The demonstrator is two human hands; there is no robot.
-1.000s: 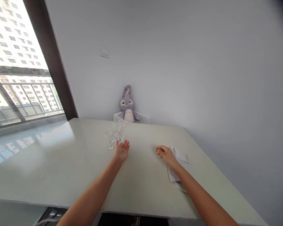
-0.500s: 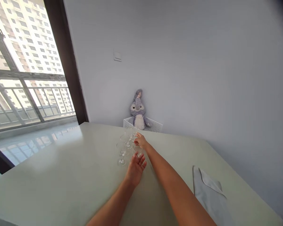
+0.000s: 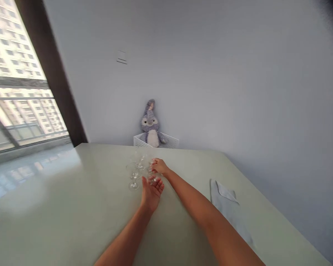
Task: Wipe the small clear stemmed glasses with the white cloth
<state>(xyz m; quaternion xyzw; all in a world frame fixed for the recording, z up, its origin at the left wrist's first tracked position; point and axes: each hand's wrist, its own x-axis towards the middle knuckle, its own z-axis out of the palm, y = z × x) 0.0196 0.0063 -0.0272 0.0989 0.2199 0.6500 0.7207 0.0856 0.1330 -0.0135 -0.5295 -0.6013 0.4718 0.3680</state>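
A cluster of clear stemmed glasses stands on the pale tabletop [image 3: 86, 207]. The nearest, a stemmed glass [image 3: 133, 176], is upright left of my hands; behind it another clear glass [image 3: 141, 162] shows faintly. My right hand [image 3: 160, 167] reaches in from the right, its fingers curled round a stemmed glass that is partly hidden and hard to see. Just in front of it, my left hand [image 3: 151, 194] lies palm up with fingers stretched and apart, close to the lower part of that glass.
A folded grey cloth [image 3: 226, 199] lies on the table to the right. At the far edge, a white perforated basket [image 3: 170, 141] holds a purple-grey plush toy [image 3: 150, 123]. Behind rises a plain wall [image 3: 211, 92]; a window [image 3: 19, 92] is at the left.
The view has turned right, so everything sits further left. Relative to the table, my right hand has come slightly nearer and rightward with the glass; my left hand stays beside it.
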